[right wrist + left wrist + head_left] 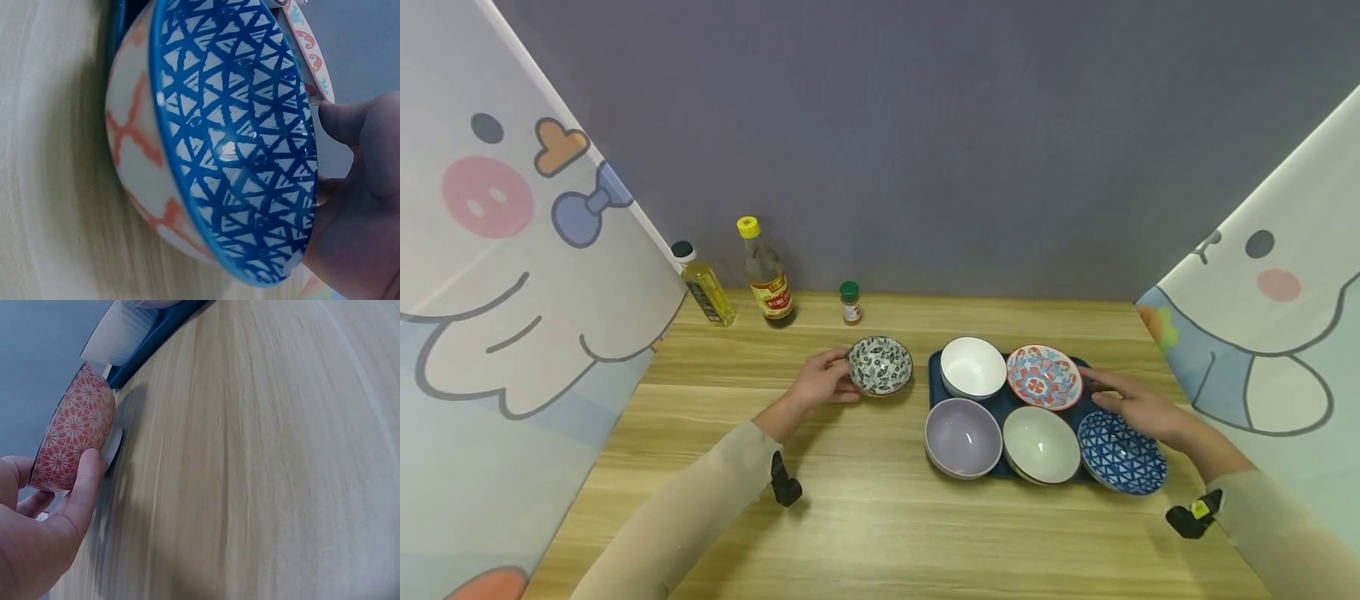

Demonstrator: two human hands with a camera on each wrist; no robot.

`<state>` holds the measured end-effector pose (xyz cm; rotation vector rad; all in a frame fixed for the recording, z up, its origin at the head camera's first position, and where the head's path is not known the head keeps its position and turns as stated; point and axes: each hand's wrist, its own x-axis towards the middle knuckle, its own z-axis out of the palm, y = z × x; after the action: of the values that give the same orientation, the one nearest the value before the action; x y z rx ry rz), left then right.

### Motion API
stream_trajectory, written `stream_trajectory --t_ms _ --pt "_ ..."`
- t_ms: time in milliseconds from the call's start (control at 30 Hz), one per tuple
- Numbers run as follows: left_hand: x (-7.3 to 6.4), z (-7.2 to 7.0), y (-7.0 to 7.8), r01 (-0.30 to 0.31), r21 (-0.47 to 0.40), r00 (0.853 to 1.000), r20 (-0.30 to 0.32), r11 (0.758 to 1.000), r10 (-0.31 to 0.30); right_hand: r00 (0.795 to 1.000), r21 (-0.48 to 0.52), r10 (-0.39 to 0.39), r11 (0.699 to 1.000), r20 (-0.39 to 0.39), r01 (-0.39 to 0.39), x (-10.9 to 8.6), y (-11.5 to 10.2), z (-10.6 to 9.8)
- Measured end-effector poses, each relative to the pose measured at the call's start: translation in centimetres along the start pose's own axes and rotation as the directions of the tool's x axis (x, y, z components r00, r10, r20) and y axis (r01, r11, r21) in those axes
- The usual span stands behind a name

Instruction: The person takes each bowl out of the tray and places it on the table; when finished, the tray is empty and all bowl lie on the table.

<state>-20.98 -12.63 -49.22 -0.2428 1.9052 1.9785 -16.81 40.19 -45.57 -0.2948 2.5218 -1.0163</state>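
My left hand (820, 383) grips the left side of a small bowl (881, 365) with a black-and-white leaf pattern inside. Its outside, seen in the left wrist view, is a red bowl wall (75, 428) with white flowers, with fingers against it and at the rim. On the right, my right hand (1138, 408) reaches over behind a blue bowl (1122, 454) with white triangles. Its fingertips are right at the rim of a red-and-blue patterned bowl (1045, 377), and the fingers look relaxed. In the right wrist view the blue bowl (237, 137) hides part of that hand.
A dark blue tray (936, 379) carries the patterned bowl, a white bowl (973, 367), a lilac bowl (962, 437) and a pale green bowl (1041, 446). At the back left stand an oil bottle (709, 290), a yellow-capped sauce bottle (769, 283) and a green-capped jar (850, 303).
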Motion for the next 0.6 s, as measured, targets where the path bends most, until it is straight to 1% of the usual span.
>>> stream_trajectory --t_ms 100,200,367,467,600 --pt "0.0 0.0 -0.1 0.009 -0.018 1.0 -0.004 1.0 -0.009 1.0 0.009 0.019 1.0 -0.014 -0.019 -0.1 0.3 0.0" --pt "-0.1 -0.1 -0.1 0.005 -0.022 1.0 -0.013 1.0 -0.005 0.998 0.035 0.039 0.999 -0.05 -0.037 -0.3 0.8 -0.2" --pt "-0.2 -0.6 -0.1 0.005 -0.012 1.0 -0.025 1.0 -0.005 0.993 0.083 0.043 0.996 -0.109 -0.034 -0.2 1.9 -0.4" --pt "-0.2 -1.0 -0.2 0.006 -0.002 1.0 -0.026 1.0 -0.006 0.99 0.124 0.075 0.99 -0.117 -0.06 -0.1 2.8 -0.6" --pt "-0.2 -1.5 -0.3 0.007 0.004 1.0 -0.028 1.0 -0.007 0.986 0.189 0.131 0.976 -0.105 -0.11 0.2 3.9 -0.8"
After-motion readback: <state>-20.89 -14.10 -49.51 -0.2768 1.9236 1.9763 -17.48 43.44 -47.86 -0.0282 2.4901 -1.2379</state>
